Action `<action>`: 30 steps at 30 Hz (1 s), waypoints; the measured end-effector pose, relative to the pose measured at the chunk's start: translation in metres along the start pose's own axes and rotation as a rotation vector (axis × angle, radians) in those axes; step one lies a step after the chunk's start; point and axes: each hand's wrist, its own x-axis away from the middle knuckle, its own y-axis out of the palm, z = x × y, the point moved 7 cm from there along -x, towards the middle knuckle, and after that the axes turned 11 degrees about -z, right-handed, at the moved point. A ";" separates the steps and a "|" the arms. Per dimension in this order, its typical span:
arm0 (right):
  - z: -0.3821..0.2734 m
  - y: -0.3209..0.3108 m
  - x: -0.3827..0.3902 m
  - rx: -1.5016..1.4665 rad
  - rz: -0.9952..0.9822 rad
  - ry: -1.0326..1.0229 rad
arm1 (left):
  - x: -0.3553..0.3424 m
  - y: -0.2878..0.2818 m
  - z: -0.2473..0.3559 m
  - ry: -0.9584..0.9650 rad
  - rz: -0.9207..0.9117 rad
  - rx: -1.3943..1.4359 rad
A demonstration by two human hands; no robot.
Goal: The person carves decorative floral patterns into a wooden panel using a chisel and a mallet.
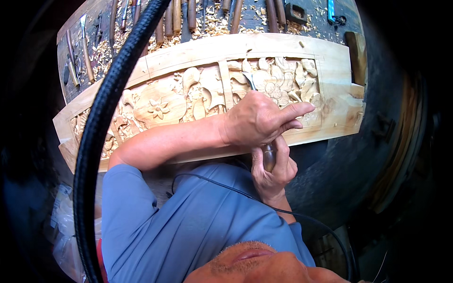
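A long pale wooden board (336, 94) lies across the bench, carved in relief with flowers and leaves inside framed sections. My left hand (258, 118) is closed round the shaft of a chisel (250, 82), over the right carved section, its forefinger stretched out to the right. The chisel's metal blade points up and away from me, its tip on the carving among the petals. Just below, at the board's near edge, my right hand (276, 167) grips the chisel's wooden handle (269, 155). Part of the shaft is hidden by my left hand.
Many carving tools (177, 14), shavings and a dark block (296, 14) lie behind the board. A thick wooden piece (356, 56) is at right. A braided hose (118, 66) hangs down the left; a thin cord (217, 186) crosses my body. Plastic bags (66, 236) sit lower left.
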 end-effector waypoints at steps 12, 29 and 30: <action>0.002 0.005 0.002 -0.082 -0.039 0.016 | -0.004 -0.003 0.001 -0.014 -0.051 0.001; -0.002 -0.001 -0.013 -0.108 -0.024 0.065 | -0.007 -0.003 -0.006 -0.012 -0.075 0.046; -0.004 -0.004 -0.015 -0.115 -0.039 0.085 | -0.007 -0.003 -0.007 -0.033 -0.088 0.050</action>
